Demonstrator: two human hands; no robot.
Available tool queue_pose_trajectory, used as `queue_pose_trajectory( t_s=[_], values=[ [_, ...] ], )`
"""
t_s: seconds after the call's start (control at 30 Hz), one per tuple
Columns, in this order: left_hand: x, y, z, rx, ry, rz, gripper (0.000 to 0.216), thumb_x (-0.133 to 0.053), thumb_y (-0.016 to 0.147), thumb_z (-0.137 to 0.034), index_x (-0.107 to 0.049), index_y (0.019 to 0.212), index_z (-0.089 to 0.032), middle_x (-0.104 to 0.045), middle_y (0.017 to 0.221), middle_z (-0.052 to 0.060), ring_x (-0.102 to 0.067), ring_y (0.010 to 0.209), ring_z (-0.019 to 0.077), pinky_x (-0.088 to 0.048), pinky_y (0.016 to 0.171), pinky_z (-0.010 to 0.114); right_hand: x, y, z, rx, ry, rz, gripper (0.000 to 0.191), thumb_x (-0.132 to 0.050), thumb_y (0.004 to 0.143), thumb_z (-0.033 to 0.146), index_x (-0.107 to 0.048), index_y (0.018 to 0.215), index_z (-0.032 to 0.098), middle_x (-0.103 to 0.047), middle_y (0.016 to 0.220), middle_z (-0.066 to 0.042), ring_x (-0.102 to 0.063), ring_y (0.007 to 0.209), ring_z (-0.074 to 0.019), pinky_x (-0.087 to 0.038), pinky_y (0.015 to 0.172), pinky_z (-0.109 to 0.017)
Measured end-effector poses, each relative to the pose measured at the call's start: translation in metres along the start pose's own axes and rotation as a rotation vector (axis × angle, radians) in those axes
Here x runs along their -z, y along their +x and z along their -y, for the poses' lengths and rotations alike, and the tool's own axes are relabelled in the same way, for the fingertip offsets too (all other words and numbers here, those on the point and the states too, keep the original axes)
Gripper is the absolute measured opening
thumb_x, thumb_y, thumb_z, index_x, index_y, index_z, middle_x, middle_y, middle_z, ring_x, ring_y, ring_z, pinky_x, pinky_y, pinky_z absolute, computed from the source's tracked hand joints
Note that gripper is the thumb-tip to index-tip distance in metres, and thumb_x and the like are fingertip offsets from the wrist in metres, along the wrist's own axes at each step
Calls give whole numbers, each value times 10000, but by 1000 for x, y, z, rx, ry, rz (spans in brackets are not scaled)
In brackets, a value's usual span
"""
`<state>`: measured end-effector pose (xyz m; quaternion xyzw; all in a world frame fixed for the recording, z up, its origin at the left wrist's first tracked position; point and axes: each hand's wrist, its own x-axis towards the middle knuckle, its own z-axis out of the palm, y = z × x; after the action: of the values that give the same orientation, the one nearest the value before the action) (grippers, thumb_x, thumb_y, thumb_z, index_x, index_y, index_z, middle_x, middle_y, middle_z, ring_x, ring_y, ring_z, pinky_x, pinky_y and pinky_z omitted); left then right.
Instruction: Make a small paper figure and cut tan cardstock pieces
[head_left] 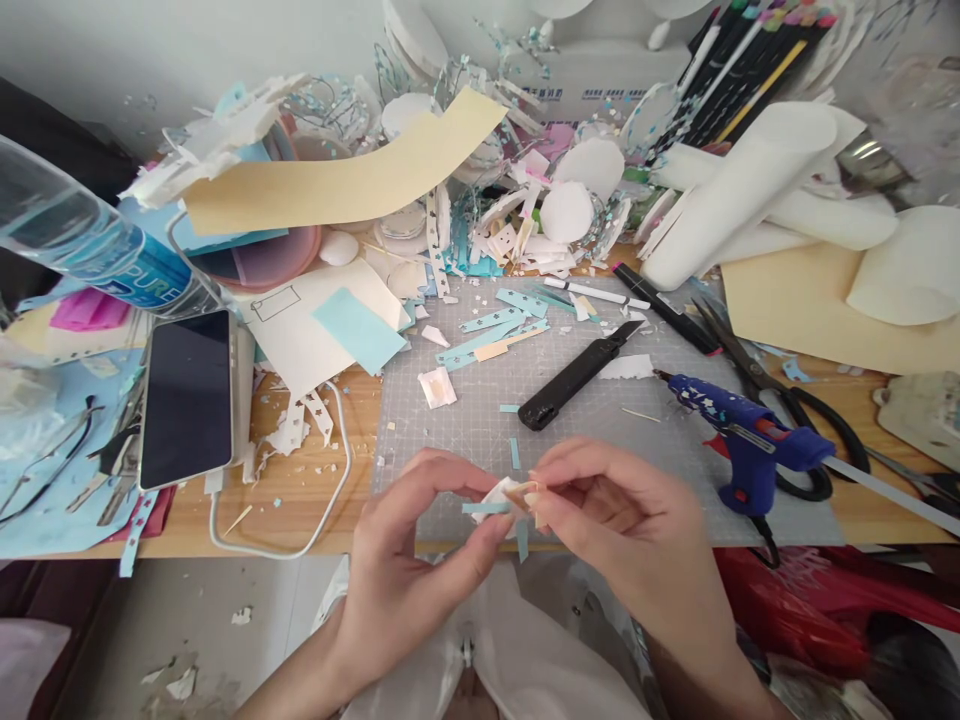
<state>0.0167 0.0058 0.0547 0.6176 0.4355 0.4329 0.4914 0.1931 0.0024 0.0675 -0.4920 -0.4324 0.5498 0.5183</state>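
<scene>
Between my two hands, just over the front edge of the grey cutting mat (465,430), is a small white paper piece (495,496) with light blue strips sticking out of it. My left hand (420,560) pinches its left side between thumb and finger. On the other side, the fingertips of my right hand (622,530) close on a small tan strip (521,494) set against the white piece. Two short blue strips (514,453) lie on the mat behind. A black utility knife (574,380) rests beyond them, its blade pointing away to the right.
A blue glue gun (750,430) and black scissors (795,410) lie at the right. Paper scraps, a black marker (667,310) and white paper rolls (742,195) crowd the back. A phone (187,400), white cable (349,460) and water bottle (97,240) occupy the left.
</scene>
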Motion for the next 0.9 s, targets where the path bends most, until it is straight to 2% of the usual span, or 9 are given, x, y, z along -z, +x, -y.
queue_pose_trajectory(
  t_s=[0.13,0.27,0.37,0.47,0.63,0.73,0.9],
  values=[
    [-1,0,0,37,-22,-1,213,-686,866,-113,-654,1013,-264,-664,901,-16,-608,873,142,-478,815,265,0,0,-1,8,-25,3,91,-751,828,183,-734,846,271,-678,840,2,-649,687,-114,-570,602,-195],
    [-2,0,-2,149,-81,-31,132,-689,879,-170,-665,975,-257,-687,926,-14,-630,896,137,-491,824,236,2,0,0,27,-86,-5,61,-749,842,224,-743,856,284,-677,852,4,-646,715,-119,-557,625,-199],
    [-4,3,-3,246,-122,-57,83,-700,874,-223,-676,951,-239,-698,907,-4,-647,862,137,-506,776,219,4,0,1,51,-136,-11,30,-739,847,250,-754,859,274,-690,848,-8,-646,714,-131,-556,619,-210],
    [-5,6,-4,302,-159,-58,71,-704,861,-247,-682,924,-222,-700,861,6,-658,828,149,-511,709,217,4,1,-1,11,-150,-12,22,-739,846,284,-751,854,268,-698,795,-8,-651,678,-138,-555,588,-214],
    [-7,8,-3,325,-211,-57,59,-705,852,-241,-687,906,-228,-697,824,1,-655,769,144,-498,625,204,1,3,-4,-73,-90,-12,52,-746,828,292,-718,811,251,-648,655,18,-588,545,-108,-492,472,-181],
    [-8,6,-1,334,-259,-53,55,-705,861,-252,-686,910,-237,-698,813,-10,-636,698,121,-491,612,197,3,5,-5,-94,-5,25,29,-733,831,266,-708,840,254,-616,611,39,-546,503,-91,-481,463,-172],
    [-7,5,1,369,-300,-56,79,-724,851,-277,-691,901,-225,-694,802,-2,-608,640,112,-491,587,198,11,5,-8,-61,21,56,105,-727,840,211,-722,914,285,-663,726,27,-602,606,-97,-511,533,-169]
  ],
)
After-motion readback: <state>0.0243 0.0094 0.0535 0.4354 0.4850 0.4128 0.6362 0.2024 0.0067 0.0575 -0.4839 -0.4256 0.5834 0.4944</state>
